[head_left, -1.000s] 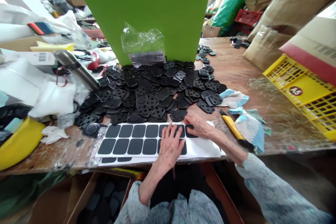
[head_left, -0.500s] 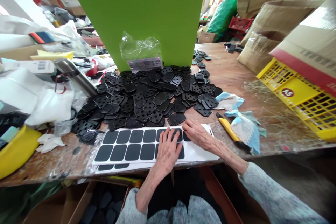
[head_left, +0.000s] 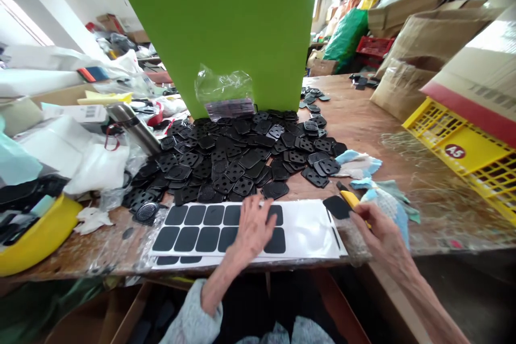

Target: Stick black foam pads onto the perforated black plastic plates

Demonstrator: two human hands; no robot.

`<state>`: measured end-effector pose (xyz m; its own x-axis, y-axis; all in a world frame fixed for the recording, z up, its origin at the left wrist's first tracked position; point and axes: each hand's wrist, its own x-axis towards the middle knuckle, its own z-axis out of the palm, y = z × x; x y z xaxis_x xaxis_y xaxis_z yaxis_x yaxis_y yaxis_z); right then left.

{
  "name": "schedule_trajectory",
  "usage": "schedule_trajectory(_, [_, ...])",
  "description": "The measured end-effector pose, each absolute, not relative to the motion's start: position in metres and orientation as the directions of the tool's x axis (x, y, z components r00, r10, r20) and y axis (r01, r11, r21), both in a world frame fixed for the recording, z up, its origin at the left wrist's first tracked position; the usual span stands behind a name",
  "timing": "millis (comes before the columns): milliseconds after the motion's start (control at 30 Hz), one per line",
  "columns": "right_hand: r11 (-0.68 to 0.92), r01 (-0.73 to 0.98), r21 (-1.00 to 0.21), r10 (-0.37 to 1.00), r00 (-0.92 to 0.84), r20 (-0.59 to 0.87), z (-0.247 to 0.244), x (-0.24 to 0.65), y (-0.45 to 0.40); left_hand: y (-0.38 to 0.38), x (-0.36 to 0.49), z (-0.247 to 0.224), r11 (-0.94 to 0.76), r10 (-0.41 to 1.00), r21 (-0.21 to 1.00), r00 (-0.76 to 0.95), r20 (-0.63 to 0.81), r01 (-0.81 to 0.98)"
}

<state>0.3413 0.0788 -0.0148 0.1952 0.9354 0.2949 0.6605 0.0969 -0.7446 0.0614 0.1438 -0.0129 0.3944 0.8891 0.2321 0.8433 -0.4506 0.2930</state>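
On the white sheet (head_left: 304, 226), the left hand (head_left: 253, 228) rests with fingers open and spread over its dark squares (head_left: 208, 238). Just right of the sheet, the right hand's (head_left: 381, 228) fingers pinch one black pad (head_left: 337, 207). Beyond the sheet, black pieces (head_left: 242, 158) cover the bench (head_left: 352, 110); farther back stands a green panel (head_left: 226, 21).

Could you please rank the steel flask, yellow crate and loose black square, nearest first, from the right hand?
1. Loose black square, held by the right hand
2. Yellow crate, to its right
3. Steel flask, far left
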Motion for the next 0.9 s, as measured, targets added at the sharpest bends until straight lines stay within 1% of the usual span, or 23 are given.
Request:
schedule_trajectory(33, [0.076, 0.591, -0.803, 0.933, 0.242, 0.266, -0.019, 0.340, 0.073, 0.160, 0.057, -0.004, -0.392, 0.916, 0.269, 0.346, 0.206, 0.880])
schedule_trajectory(67, [0.063, 0.516, -0.854, 0.931, 0.278, 0.237, -0.024, 0.338, 0.068, 0.178, 0.052, 0.004, -0.293, 0.950, 0.234, 0.256, 0.178, 0.927])
schedule_trajectory(100, [0.053, 0.442, -0.896, 0.929, 0.308, 0.207, -0.028, 0.334, 0.064, 0.197, 0.046, 0.011, -0.233, 0.964, 0.217, 0.196, 0.179, 0.948])
schedule_trajectory(167, [0.011, 0.317, -0.948, 0.929, 0.348, 0.128, -0.035, 0.324, 0.056, 0.232, 0.037, 0.019, -0.152, 0.977, 0.195, 0.118, 0.176, 0.969])
schedule_trajectory(300, [-0.089, 0.152, -0.984, 0.926, 0.376, -0.026, -0.042, 0.309, 0.045, 0.273, 0.027, 0.018, -0.131, 0.988, 0.212, 0.109, 0.110, 0.968])
schedule_trajectory(367, [-0.113, 0.113, -0.987, 0.923, 0.380, -0.062, -0.040, 0.305, 0.042, 0.278, 0.025, 0.014, -0.131, 0.990, 0.253, 0.114, 0.083, 0.958])
schedule_trajectory(433, [-0.128, 0.097, -0.987, 0.919, 0.386, -0.082, -0.037, 0.303, 0.041, 0.279, 0.024, 0.012, -0.117, 0.993, 0.322, 0.100, 0.069, 0.939])
schedule_trajectory(567, [-0.151, 0.047, -0.987, 0.910, 0.396, -0.121, -0.027, 0.300, 0.041, 0.280, 0.022, 0.017, -0.063, 0.997, 0.533, 0.031, 0.070, 0.843])
schedule_trajectory(667, [-0.163, -0.009, -0.987, 0.911, 0.382, -0.154, -0.022, 0.297, 0.040, 0.274, 0.016, 0.028, 0.001, 0.998, 0.726, -0.045, 0.041, 0.688])
schedule_trajectory(733, [-0.160, -0.055, -0.986, 0.909, 0.381, -0.169, -0.020, 0.294, 0.038, 0.261, 0.011, 0.036, 0.058, 0.998, 0.839, -0.051, -0.036, 0.541])
schedule_trajectory(800, [-0.172, -0.096, -0.980, 0.903, 0.382, -0.196, -0.019, 0.291, 0.035, 0.238, 0.007, 0.042, 0.111, 0.993, 0.911, -0.017, -0.113, 0.397])
schedule_trajectory(833, [-0.188, -0.110, -0.976, 0.901, 0.376, -0.216, -0.018, 0.289, 0.034, 0.225, 0.007, 0.043, 0.152, 0.987, 0.947, 0.010, -0.161, 0.282])
schedule_trajectory(867, [-0.204, -0.120, -0.972, 0.903, 0.360, -0.234, -0.016, 0.286, 0.034, 0.210, 0.007, 0.042, 0.209, 0.975, 0.970, 0.046, -0.217, 0.127])
schedule_trajectory(900, [-0.222, -0.129, -0.967, 0.909, 0.331, -0.253, -0.014, 0.284, 0.033, 0.196, 0.009, 0.041, 0.292, 0.954, 0.951, 0.102, -0.282, -0.098])
